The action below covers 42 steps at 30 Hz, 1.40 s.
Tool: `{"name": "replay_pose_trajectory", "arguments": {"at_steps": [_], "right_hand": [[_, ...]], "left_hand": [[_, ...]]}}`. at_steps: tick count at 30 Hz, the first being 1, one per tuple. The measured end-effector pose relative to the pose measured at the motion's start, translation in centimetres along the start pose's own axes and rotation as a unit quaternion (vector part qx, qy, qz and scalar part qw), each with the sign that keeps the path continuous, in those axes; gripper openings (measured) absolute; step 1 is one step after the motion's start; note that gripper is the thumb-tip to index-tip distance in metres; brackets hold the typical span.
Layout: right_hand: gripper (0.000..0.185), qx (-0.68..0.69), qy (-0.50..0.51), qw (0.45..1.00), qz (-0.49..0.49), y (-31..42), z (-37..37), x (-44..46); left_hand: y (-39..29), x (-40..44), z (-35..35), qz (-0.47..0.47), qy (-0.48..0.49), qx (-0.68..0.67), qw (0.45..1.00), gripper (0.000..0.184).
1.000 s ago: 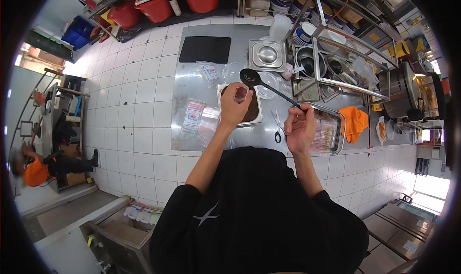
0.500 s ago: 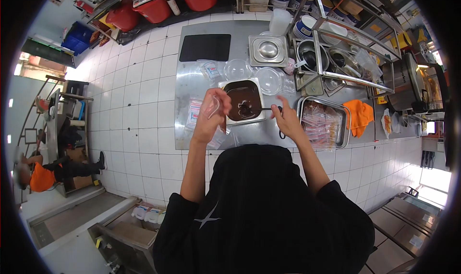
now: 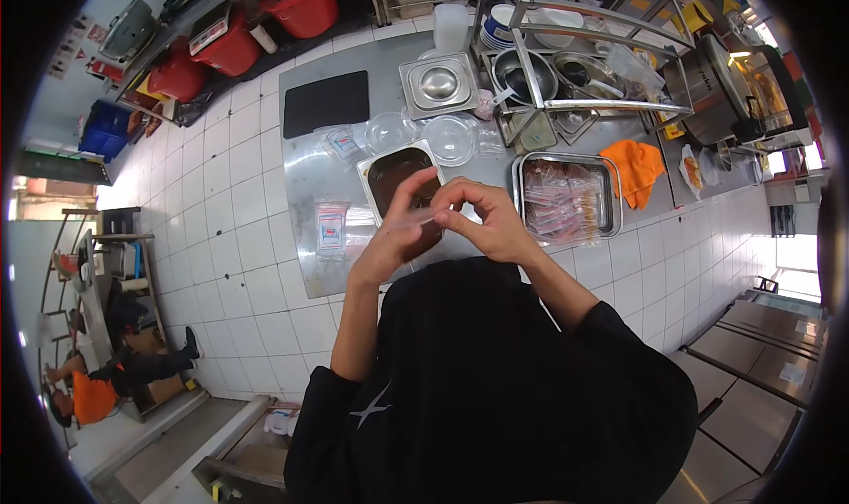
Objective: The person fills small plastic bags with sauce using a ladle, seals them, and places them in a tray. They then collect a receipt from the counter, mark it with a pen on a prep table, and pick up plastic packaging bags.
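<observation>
A small clear plastic bag (image 3: 428, 239) with brown sauce in its lower part is between my hands. My left hand (image 3: 389, 243) grips it from the left, its index finger raised. The fingertips of my right hand (image 3: 485, 217) pinch the bag's upper edge. Behind them stands a steel pan (image 3: 364, 179) holding dark brown sauce (image 3: 389, 172), partly covered by my fingers. The spoon is hidden from view. Flat printed bags (image 3: 332, 228) lie left of my left hand. To the right, a steel tray (image 3: 610, 230) holds many filled zip bags (image 3: 562, 199).
Round clear lids (image 3: 453, 141) and a lidded steel pan (image 3: 438, 84) stand behind the sauce. A black board (image 3: 325, 103) is at back left, an orange cloth (image 3: 633, 172) at right. A metal rack (image 3: 584, 106) rises at back right. A person (image 3: 93, 393) is far left.
My right hand has let go of the dark-handled spoon in the sauce and come left to the bag's top edge. My left hand still holds the bag. The view has shifted.
</observation>
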State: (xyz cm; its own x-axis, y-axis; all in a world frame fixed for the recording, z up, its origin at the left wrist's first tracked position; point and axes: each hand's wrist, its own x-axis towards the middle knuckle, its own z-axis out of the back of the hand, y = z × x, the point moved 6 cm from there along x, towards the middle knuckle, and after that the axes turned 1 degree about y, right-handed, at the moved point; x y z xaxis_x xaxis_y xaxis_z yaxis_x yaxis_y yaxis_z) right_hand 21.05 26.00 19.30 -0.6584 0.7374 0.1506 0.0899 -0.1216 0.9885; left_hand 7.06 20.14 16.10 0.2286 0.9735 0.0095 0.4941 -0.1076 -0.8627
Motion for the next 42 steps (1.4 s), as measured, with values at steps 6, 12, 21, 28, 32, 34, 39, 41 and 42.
{"name": "replay_pose_trajectory", "arguments": {"at_steps": [6,12,21,28,32,34,39,41,42], "right_hand": [[0.011,0.005,-0.100,0.995,0.015,-1.3,2.1,-1.2],[0.008,0.080,-0.118,0.990,0.003,-1.1,3.2,-1.8],[0.009,-0.094,-0.064,0.989,0.089,1.1,2.6,-2.4],[0.007,-0.039,-0.031,0.993,0.104,1.4,2.7,-2.6],[0.006,-0.030,-0.027,0.989,0.146,1.5,2.8,-2.9],[0.006,-0.049,-0.040,0.987,0.149,1.6,2.9,-3.2],[0.009,-0.074,-0.079,0.983,0.145,0.9,3.3,-4.5],[0.009,-0.056,-0.078,0.986,0.135,0.5,3.8,-5.0],[0.010,-0.045,-0.077,0.988,0.129,0.3,3.9,-5.4]], "left_hand": [[-0.6,-0.4,0.7,-0.142,-0.173,0.115,0.968,0.013],[-0.7,0.5,-0.1,-0.113,-0.151,0.102,0.977,0.014],[-1.2,-0.9,-0.2,-0.126,-0.149,0.185,0.963,0.010],[-0.9,-0.6,-1.5,-0.203,-0.087,0.186,0.957,0.013],[-0.8,-0.4,-2.2,-0.227,-0.087,0.210,0.947,0.012],[-0.6,-0.2,-2.4,-0.218,-0.088,0.221,0.946,0.011],[0.0,0.5,-3.4,-0.184,-0.080,0.251,0.947,0.011],[0.3,0.6,-3.4,-0.180,-0.047,0.262,0.947,0.011],[0.4,0.5,-3.3,-0.176,-0.032,0.268,0.947,0.011]]}}
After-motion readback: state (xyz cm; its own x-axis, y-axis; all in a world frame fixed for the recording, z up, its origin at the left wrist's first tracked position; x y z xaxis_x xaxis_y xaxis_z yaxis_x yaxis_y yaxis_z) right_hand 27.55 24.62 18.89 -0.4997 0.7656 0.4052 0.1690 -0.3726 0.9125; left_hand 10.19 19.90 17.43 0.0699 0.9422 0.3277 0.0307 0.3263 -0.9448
